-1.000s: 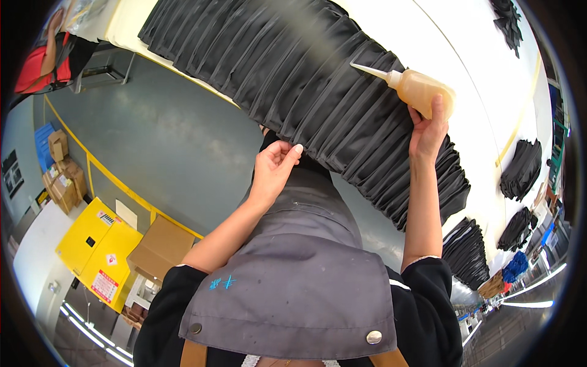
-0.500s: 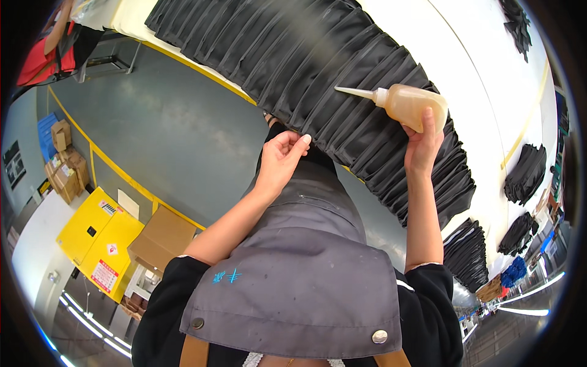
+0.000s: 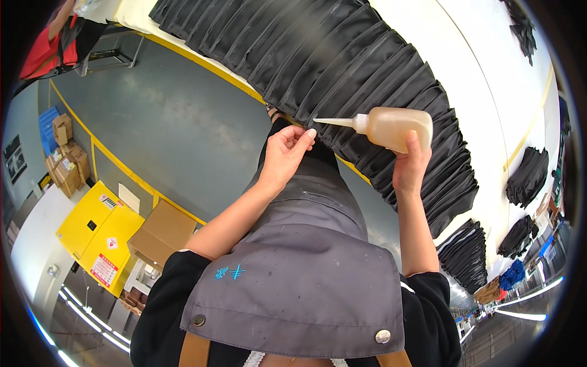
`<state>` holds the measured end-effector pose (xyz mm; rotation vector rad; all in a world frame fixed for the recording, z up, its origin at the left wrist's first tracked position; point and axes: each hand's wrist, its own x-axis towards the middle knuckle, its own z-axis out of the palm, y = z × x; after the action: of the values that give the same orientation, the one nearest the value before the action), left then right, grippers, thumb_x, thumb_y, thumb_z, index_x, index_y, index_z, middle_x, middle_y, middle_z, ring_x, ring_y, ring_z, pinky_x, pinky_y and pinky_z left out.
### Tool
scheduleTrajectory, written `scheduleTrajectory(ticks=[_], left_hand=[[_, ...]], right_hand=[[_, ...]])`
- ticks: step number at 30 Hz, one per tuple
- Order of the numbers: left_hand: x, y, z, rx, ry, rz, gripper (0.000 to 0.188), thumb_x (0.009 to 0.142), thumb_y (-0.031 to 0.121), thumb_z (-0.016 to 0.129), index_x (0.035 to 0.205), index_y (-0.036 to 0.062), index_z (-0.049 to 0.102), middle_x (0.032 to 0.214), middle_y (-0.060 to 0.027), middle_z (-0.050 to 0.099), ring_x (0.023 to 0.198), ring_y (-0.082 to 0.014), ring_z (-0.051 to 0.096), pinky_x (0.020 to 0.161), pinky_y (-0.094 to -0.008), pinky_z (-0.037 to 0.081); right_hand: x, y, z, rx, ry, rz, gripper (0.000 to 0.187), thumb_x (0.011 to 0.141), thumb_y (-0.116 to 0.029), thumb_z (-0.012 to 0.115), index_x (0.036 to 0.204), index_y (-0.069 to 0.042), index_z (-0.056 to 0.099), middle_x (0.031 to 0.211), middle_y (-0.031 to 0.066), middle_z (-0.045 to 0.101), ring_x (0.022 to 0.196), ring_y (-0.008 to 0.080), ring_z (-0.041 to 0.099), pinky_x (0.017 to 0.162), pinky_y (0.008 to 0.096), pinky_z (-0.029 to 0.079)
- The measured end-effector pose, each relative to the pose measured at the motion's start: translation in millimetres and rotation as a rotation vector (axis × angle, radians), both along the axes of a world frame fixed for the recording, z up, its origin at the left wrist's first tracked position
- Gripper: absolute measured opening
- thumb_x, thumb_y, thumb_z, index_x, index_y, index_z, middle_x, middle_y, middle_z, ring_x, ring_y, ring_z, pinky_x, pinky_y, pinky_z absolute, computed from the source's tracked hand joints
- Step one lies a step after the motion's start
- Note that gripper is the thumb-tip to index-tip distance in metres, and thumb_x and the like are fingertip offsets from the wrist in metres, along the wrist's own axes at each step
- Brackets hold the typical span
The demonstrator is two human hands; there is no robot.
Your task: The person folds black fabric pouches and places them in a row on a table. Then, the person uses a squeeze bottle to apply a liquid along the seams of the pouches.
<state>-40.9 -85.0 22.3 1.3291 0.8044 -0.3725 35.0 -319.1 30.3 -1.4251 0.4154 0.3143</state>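
Observation:
My right hand (image 3: 411, 165) is wrapped round a translucent squeeze bottle (image 3: 400, 128) with amber liquid inside. The bottle lies almost level, its long thin nozzle pointing left. That tip is close above the front edge of a long row of overlapping black fabric pieces (image 3: 367, 79), right by my left fingers. My left hand (image 3: 287, 153) has its thumb and fingertips pinched together at this edge. Whatever the pinch holds is too small to make out. The fabric pieces overlap like pleats across the pale table (image 3: 452, 55).
More black fabric bundles (image 3: 527, 176) lie along the table's right side. At left stand a yellow cabinet (image 3: 101, 235), an open cardboard box (image 3: 162, 235) and stacked cartons (image 3: 66, 165). A person in red (image 3: 43, 52) is at the upper left.
The bottle in my right hand has come down and to the left, bringing its nozzle tip beside my left fingertips. My left hand has shifted slightly right.

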Motion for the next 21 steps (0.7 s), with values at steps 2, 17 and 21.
scheduleTrajectory(ticks=[2, 17, 21], left_hand=[[-1.4, 0.4, -0.5, 0.011, 0.008, -0.006, 0.029, 0.092, 0.026, 0.068, 0.089, -0.0024, 0.065, 0.078, -0.0038, 0.065, 0.073, -0.0086, 0.059, 0.070, -0.0233, 0.048], [-7.7, -15.5, -5.3, 0.074, 0.038, -0.165, 0.035, 0.087, 0.032, 0.073, 0.084, -0.0030, 0.066, 0.071, -0.0033, 0.063, 0.065, -0.0076, 0.057, 0.062, -0.0235, 0.048], [-8.0, -17.2, -7.3, 0.062, 0.033, -0.135, 0.036, 0.087, 0.032, 0.073, 0.083, -0.0025, 0.065, 0.070, -0.0034, 0.063, 0.065, -0.0076, 0.056, 0.062, -0.0232, 0.047]], right_hand=[[3.0, -5.5, 7.6, 0.236, 0.096, -0.124, 0.050, 0.090, -0.039, 0.065, 0.123, -0.003, 0.053, 0.112, 0.0071, 0.062, 0.098, 0.0171, 0.062, 0.081, 0.0319, 0.052], [82.9, -51.1, 2.1, 0.012, -0.153, -0.431, 0.060, 0.091, -0.043, 0.064, 0.133, -0.004, 0.046, 0.128, 0.0109, 0.052, 0.117, 0.0233, 0.053, 0.097, 0.0390, 0.049], [86.8, -49.8, -1.0, -0.018, -0.201, -0.421, 0.056, 0.092, -0.040, 0.064, 0.130, -0.002, 0.048, 0.126, 0.0111, 0.051, 0.118, 0.0223, 0.052, 0.096, 0.0382, 0.051]])
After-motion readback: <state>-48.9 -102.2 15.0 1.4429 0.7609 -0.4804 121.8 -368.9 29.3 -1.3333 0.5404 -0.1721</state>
